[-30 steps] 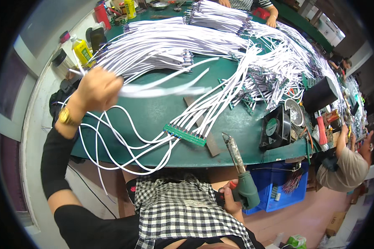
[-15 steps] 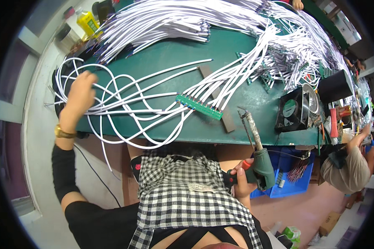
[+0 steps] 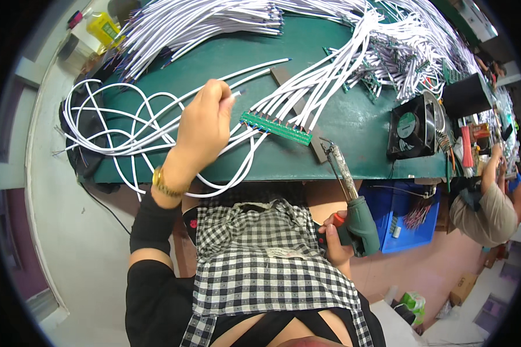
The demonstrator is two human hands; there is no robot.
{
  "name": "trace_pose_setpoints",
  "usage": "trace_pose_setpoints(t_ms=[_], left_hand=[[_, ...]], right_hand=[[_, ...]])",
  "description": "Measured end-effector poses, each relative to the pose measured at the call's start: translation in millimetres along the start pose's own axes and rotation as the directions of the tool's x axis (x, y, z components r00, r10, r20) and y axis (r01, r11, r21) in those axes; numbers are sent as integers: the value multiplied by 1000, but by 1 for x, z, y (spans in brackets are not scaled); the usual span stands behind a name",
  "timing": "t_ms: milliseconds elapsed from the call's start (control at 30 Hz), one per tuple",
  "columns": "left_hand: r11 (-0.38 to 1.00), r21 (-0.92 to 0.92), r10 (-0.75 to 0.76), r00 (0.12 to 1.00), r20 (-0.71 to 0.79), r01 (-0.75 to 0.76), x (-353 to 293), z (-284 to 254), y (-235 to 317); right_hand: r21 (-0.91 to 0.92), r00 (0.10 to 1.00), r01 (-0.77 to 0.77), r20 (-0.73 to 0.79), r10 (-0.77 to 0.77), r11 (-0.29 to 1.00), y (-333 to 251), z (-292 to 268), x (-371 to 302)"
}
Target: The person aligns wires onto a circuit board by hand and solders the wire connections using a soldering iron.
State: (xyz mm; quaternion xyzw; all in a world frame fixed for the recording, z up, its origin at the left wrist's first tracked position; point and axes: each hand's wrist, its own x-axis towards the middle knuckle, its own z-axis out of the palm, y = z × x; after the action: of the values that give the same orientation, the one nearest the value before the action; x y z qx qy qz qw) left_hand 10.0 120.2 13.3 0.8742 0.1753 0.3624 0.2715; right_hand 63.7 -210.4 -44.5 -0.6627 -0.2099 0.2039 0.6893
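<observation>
My left hand [image 3: 201, 124] is closed in a pinch on a white cable [image 3: 236, 94], whose stripped tip sticks out past the fingers. Just right of it, a long green circuit board [image 3: 276, 128] lies slanted across a dark flat bar [image 3: 279, 76]. White cables fan out from the board's far edge, and more run from its near side toward the left. Held low by the table edge, a green soldering gun [image 3: 362, 225] with a red trigger is gripped in my right hand [image 3: 336, 240]. Its tip points up near the bar's lower end.
Big bundles of white cable [image 3: 214, 26] cover the far side of the green table [image 3: 214, 69]. A black fan [image 3: 408, 124] stands at the right. Below the edge hangs a blue bin [image 3: 411, 228]. A yellow bottle [image 3: 102, 28] is far left. Another person [image 3: 486, 214] works at the right.
My left hand has moved right from the cable coil toward the board, now with a cable end showing. The soldering gun has shifted only slightly; the whole view has tilted a little.
</observation>
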Motion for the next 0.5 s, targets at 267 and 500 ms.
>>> trace_pose_setpoints(t_ms=[267, 500], left_hand=[[997, 72, 19, 990, 140, -29, -39, 37, 42], [974, 190, -136, 989, 53, 124, -37, 57, 37]], right_hand=[[30, 998, -1, 68, -2, 1000, -4, 17, 16], [-41, 991, -23, 131, 29, 999, -2, 13, 16]])
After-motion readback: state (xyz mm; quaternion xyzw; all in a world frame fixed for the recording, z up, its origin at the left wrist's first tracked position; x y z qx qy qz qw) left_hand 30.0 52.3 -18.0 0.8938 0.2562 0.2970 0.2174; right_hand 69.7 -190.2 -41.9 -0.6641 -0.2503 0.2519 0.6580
